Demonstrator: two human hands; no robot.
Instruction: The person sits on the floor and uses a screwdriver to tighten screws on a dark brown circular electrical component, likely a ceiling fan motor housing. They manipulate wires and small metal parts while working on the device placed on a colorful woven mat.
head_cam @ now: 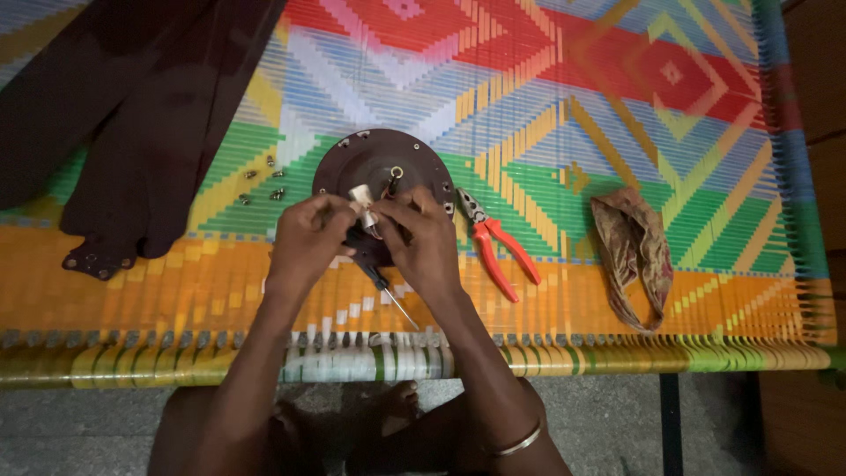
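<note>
A round dark brown fan motor housing (370, 159) lies on the colourful woven cot (564, 106). Both hands meet over its near edge. My left hand (308, 238) and my right hand (423, 242) pinch a small white part with wires (361, 201) between the fingertips. A screwdriver (388, 295) with a dark handle lies under the hands, its tip pointing toward me. Several small screws (264, 181) lie left of the housing.
Red-handled pliers (493, 242) lie just right of the housing. A crumpled patterned cloth (634, 251) sits farther right. Dark brown fan blades (132, 123) lie at the left. The cot's front edge (529, 357) runs below; my feet show under it.
</note>
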